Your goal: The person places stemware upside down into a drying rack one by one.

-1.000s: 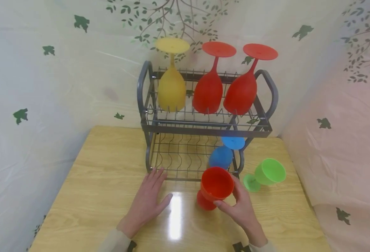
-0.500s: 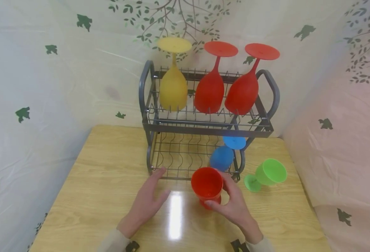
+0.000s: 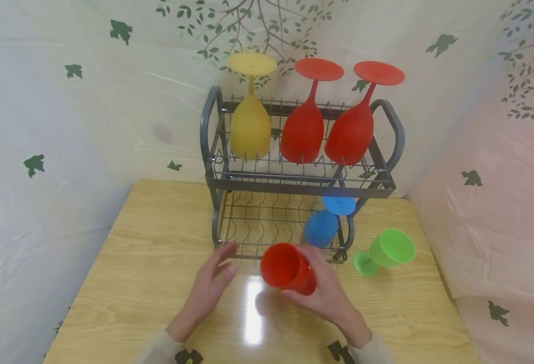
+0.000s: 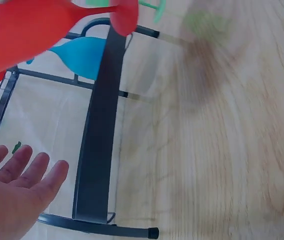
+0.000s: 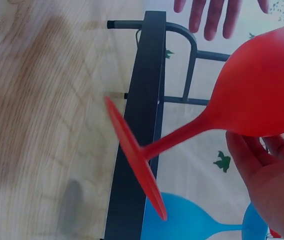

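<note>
My right hand grips a red plastic goblet by its bowl, in front of the rack's lower tier. The goblet tilts, its mouth leaning left and its foot to the right. In the right wrist view the stem and round foot of the red goblet hang off the table, with fingers curled against the bowl. To the left, my left hand hovers with bent, spread fingers and holds nothing. The left wrist view shows the left hand beside the rack's dark front bar, apart from the goblet.
A two-tier dish rack stands at the back. Its top holds an upside-down yellow goblet and two red goblets. A blue goblet leans upside down in the lower tier's right end. A green goblet stands on the table at right.
My right hand has lifted the red goblet and moved it left, tipping its mouth leftward. My left hand has come up off the rack's front edge, its fingers bending more.
</note>
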`<state>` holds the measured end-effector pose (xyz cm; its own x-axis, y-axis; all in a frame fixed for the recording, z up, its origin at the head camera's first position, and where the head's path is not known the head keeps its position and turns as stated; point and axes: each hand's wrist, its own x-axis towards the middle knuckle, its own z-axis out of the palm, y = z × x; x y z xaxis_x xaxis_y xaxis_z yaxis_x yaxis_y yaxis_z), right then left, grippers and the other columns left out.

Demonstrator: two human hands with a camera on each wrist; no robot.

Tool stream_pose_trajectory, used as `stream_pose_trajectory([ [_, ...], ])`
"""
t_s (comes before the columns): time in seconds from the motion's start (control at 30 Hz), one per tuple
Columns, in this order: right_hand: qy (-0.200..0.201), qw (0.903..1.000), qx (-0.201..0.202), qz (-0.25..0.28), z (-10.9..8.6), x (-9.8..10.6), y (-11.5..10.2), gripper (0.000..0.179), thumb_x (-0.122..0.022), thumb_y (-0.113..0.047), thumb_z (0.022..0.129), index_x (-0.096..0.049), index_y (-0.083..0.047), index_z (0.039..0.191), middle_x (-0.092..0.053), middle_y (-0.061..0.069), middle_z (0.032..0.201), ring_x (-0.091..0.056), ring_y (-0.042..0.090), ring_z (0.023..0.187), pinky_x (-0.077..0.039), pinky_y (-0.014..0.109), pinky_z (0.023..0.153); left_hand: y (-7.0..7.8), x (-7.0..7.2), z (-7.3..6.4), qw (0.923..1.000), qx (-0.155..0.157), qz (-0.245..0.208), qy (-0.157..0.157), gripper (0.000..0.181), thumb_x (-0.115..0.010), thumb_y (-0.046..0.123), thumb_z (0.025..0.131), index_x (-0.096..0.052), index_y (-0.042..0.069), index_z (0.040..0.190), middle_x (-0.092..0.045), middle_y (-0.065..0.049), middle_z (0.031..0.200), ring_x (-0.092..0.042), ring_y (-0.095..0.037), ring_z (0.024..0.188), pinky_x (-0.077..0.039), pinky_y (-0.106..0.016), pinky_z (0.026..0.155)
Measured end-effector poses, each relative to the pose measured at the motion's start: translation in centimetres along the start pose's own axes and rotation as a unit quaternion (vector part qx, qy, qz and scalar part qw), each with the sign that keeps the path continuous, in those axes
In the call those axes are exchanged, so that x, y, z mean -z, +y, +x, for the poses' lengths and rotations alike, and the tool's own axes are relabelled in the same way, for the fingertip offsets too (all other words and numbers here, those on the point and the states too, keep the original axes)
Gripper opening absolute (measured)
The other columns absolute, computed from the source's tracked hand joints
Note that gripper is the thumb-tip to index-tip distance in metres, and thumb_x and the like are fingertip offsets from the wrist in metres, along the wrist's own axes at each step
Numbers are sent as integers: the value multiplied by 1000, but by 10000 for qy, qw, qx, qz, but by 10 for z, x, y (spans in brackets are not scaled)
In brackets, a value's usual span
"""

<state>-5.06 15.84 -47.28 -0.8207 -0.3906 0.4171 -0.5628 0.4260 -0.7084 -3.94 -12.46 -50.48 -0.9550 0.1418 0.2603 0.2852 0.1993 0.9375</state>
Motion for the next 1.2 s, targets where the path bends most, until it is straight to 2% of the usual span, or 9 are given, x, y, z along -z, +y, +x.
stream_pose_trajectory([
  [0.13, -145, 9996, -118, -213, 4, -4, -5, 81, -92, -27, 74, -55, -13, 144, -58, 4, 140, -59, 26, 119, -62, 35, 80, 6, 0, 1, 9992, 333, -234, -22, 52, -59, 10, 103, -45, 2, 153, -55, -17, 149, -53, -36, 136, -51, -41, 107],
  [0.23, -231, 9991, -166, -327, 6, -5, -8, 81, -93, -28, 74, -55, -14, 144, -57, 3, 140, -60, 25, 119, -62, 36, 81, 9, -1, 1, 9983, 438, -381, -75, 52, -59, 11, 103, -46, 3, 152, -56, -16, 148, -54, -37, 135, -52, -36, 105],
  [0.5, -533, 9946, -409, -794, 11, -9, -14, 84, -93, -36, 74, -54, -23, 147, -56, -1, 139, -60, 20, 117, -62, 37, 82, 15, -3, 3, 9977, 363, -482, -304, 53, -59, 13, 102, -45, 6, 153, -54, -15, 150, -54, -37, 135, -52, -36, 104],
  [0.67, -678, 9908, -414, -1098, 12, -11, -16, 86, -93, -40, 74, -53, -22, 149, -55, -1, 140, -59, 20, 117, -62, 36, 82, 16, -5, 3, 9972, 351, -510, -422, 57, -62, 12, 101, -43, 5, 154, -50, -16, 154, -52, -41, 136, -53, -43, 104],
  [0.83, -790, 9871, -388, -1341, 14, -13, -18, 87, -93, -40, 74, -54, -20, 149, -54, 0, 142, -59, 21, 118, -62, 36, 82, 17, -8, 3, 9968, 416, -482, -477, 61, -64, 13, 100, -42, 11, 157, -44, -13, 158, -49, -41, 139, -52, -51, 105],
  [0.97, -818, 9828, -236, -1638, 15, -16, -20, 88, -95, -40, 72, -55, -18, 148, -54, 3, 141, -59, 23, 118, -62, 36, 82, 20, -11, 3, 9963, 528, -453, -505, 66, -69, 15, 97, -42, 14, 158, -41, -12, 160, -43, -38, 143, -48, -54, 109],
  [1.1, -831, 9767, 87, -1975, 17, -18, -21, 88, -95, -40, 71, -56, -16, 146, -55, 6, 139, -57, 25, 120, -63, 38, 82, 24, -14, 3, 9960, 589, -412, -522, 69, -72, 18, 95, -43, 18, 157, -38, -9, 163, -37, -34, 148, -46, -54, 111],
  [1.2, -869, 9722, 253, -2160, 18, -20, -22, 87, -95, -41, 71, -56, -16, 145, -56, 6, 138, -55, 25, 122, -62, 40, 84, 25, -15, 2, 9959, 591, -412, -542, 71, -74, 21, 94, -43, 19, 157, -38, -9, 163, -37, -33, 148, -46, -55, 111],
])
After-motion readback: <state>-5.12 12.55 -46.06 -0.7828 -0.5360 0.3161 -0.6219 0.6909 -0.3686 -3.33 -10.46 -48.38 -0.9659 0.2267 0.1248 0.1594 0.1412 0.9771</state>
